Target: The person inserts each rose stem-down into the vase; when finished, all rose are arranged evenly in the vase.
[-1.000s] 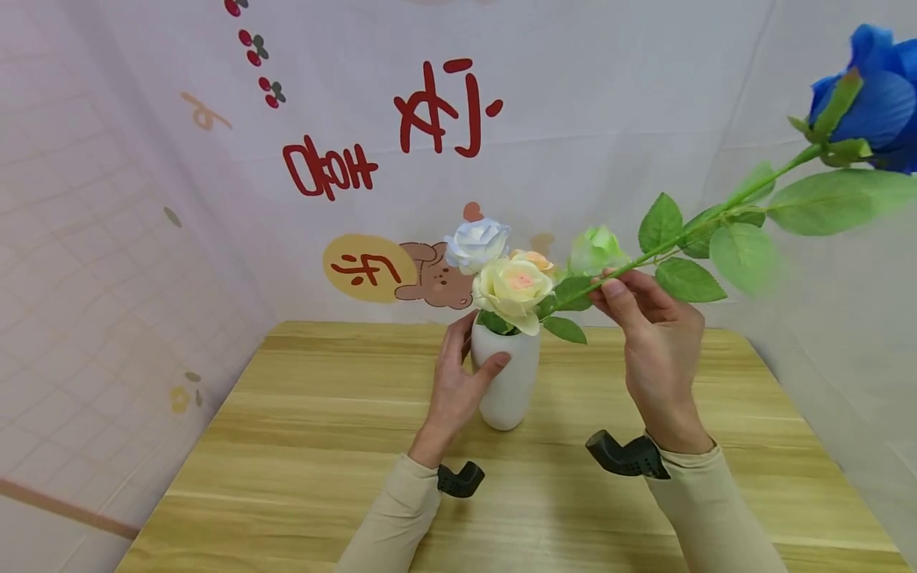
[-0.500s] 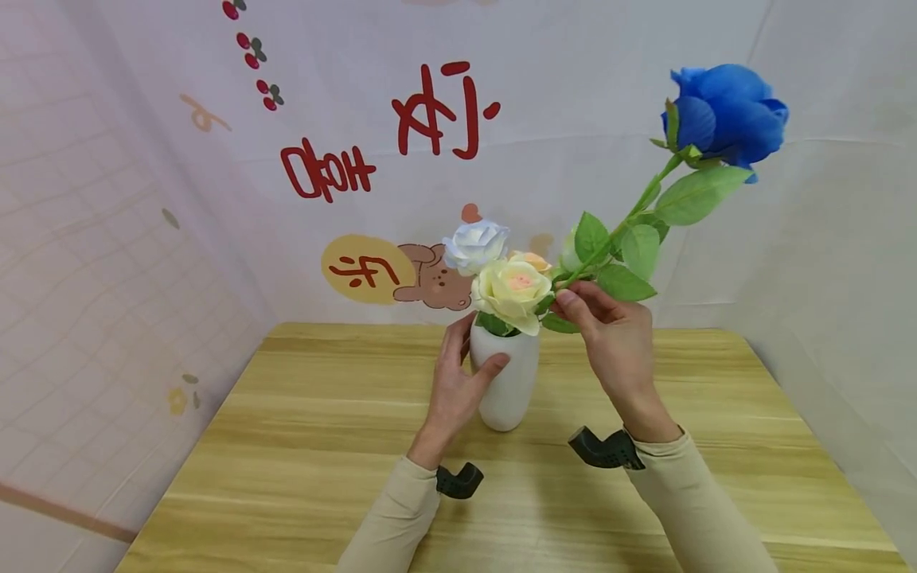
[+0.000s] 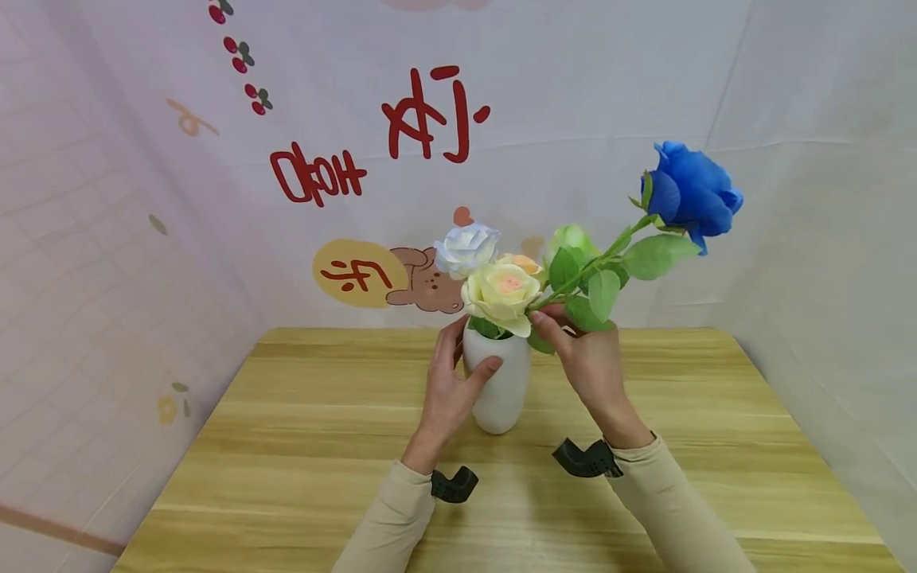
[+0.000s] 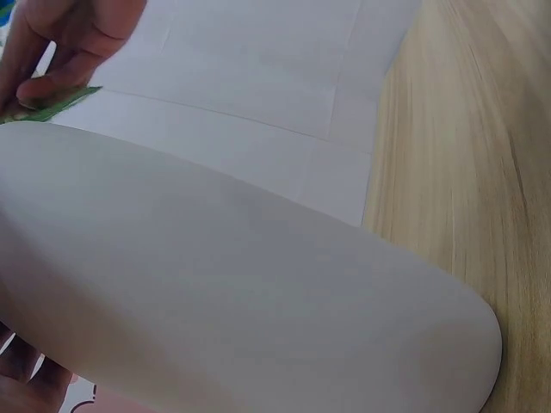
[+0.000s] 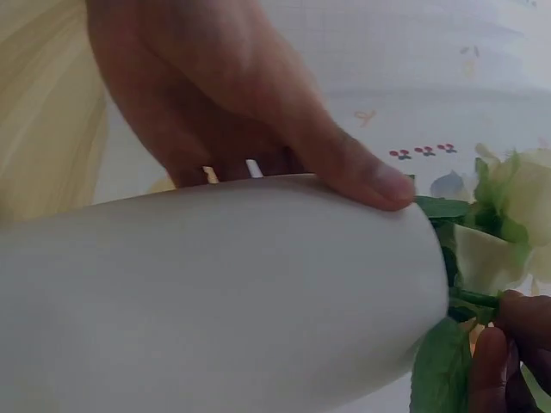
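Observation:
A white vase (image 3: 499, 390) stands upright on the wooden table. My left hand (image 3: 453, 390) grips it near the rim, thumb across the front and fingers behind. Close at the vase's mouth, my right hand (image 3: 591, 362) pinches the green stem of a blue rose (image 3: 691, 195), which leans up and to the right. In the right wrist view the pinched stem (image 5: 473, 298) enters the vase mouth beside a leaf (image 5: 441, 370). A cream rose (image 3: 501, 294), a pale blue-white rose (image 3: 467, 248), a partly hidden peach rose (image 3: 521, 263) and a light green rose (image 3: 571, 240) cluster above the vase.
The wooden table (image 3: 286, 461) reaches back to a white cloth backdrop (image 3: 573, 95) printed with red characters, cherries and a bear. Similar cloth hangs on both sides. Black curved brackets (image 3: 454, 484) sit on both wrists.
My right hand has moved left and down to the vase mouth, lowering the blue rose and its stem inward. The left hand keeps its hold on the vase.

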`<state>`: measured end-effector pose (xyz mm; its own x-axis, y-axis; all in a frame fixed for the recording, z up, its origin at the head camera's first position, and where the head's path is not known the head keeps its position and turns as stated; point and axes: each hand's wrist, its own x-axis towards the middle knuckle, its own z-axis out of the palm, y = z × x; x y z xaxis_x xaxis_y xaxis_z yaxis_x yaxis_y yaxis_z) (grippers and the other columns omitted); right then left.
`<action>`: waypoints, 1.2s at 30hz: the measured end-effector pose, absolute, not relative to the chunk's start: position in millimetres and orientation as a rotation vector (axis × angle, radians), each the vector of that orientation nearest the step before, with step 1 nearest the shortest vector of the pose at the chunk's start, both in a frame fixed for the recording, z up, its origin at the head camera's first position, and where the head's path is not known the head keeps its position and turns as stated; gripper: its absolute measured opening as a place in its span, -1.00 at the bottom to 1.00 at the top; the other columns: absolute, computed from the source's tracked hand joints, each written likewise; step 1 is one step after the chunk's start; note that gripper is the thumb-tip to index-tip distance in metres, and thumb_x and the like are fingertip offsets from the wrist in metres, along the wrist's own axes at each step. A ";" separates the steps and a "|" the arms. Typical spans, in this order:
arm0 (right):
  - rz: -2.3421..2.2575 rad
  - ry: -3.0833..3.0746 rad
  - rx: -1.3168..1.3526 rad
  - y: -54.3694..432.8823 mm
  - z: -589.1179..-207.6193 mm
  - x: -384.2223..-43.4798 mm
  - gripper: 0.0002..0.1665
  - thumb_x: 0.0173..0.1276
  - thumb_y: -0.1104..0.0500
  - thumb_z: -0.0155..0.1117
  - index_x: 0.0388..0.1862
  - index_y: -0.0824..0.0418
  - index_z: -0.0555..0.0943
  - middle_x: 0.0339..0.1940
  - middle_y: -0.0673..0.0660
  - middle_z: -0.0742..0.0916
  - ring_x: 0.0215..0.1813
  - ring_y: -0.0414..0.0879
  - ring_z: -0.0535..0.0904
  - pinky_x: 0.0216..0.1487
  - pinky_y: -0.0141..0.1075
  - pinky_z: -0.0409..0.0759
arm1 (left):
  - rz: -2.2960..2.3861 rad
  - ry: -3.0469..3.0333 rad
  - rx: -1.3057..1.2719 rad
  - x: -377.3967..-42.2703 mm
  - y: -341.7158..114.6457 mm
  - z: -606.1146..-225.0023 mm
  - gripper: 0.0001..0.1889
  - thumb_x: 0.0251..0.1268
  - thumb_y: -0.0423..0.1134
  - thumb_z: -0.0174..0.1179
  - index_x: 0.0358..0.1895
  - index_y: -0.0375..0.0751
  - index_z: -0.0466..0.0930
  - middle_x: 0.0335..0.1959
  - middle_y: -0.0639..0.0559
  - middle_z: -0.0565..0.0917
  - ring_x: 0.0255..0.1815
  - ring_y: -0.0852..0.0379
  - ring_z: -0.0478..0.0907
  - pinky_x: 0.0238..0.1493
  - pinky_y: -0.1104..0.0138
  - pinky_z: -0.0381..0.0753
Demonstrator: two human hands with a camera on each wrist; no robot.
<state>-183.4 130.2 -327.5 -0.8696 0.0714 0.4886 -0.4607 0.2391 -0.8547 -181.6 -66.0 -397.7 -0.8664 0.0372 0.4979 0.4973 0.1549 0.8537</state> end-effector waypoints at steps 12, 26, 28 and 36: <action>1.838 -2.126 0.124 155.6 -340.1 -145.2 -0.59 0.42 0.03 0.48 0.11 0.24 0.70 -0.07 0.04 0.81 0.04 -0.14 0.73 0.10 -0.38 0.67 | -1.751 -2.084 -0.492 -180.2 -65.5 -396.3 -0.14 0.30 0.27 0.35 0.53 -0.09 0.31 0.40 -0.02 0.42 0.41 0.01 0.43 0.48 0.02 0.39; 1.780 -1.742 0.289 157.9 -314.0 -118.5 -0.88 0.38 0.46 0.37 -0.14 0.50 0.67 -0.28 0.13 0.77 -0.28 -0.08 0.74 -0.07 -0.38 0.73 | -1.753 -2.069 -0.499 -181.0 -66.4 -396.4 -0.15 0.32 0.28 0.33 0.54 -0.09 0.31 0.40 -0.05 0.42 0.40 -0.02 0.43 0.47 -0.01 0.40; 1.761 -1.783 0.281 153.0 -310.9 -123.2 -0.86 0.39 0.40 0.41 -0.12 0.45 0.70 -0.28 0.11 0.78 -0.27 -0.10 0.75 -0.06 -0.36 0.74 | -1.751 -2.068 -0.498 -181.3 -66.5 -396.7 -0.14 0.31 0.30 0.33 0.53 -0.08 0.31 0.40 -0.05 0.42 0.40 -0.01 0.43 0.47 -0.01 0.40; 1.638 -1.906 0.194 145.6 -300.2 -143.0 -0.74 0.44 0.05 0.45 -0.10 0.22 0.76 -0.29 0.00 0.83 -0.19 -0.13 0.77 0.05 -0.35 0.67 | -1.764 -2.067 -0.511 -181.0 -66.5 -396.4 -0.19 0.34 0.23 0.36 0.53 -0.08 0.32 0.40 -0.07 0.42 0.40 -0.04 0.43 0.47 -0.02 0.39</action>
<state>-143.0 145.6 -300.2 -0.8026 0.2727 0.5305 -0.4833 0.2239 -0.8463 -181.0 -66.5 -396.4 -0.8642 0.0326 0.5021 0.5010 0.1484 0.8526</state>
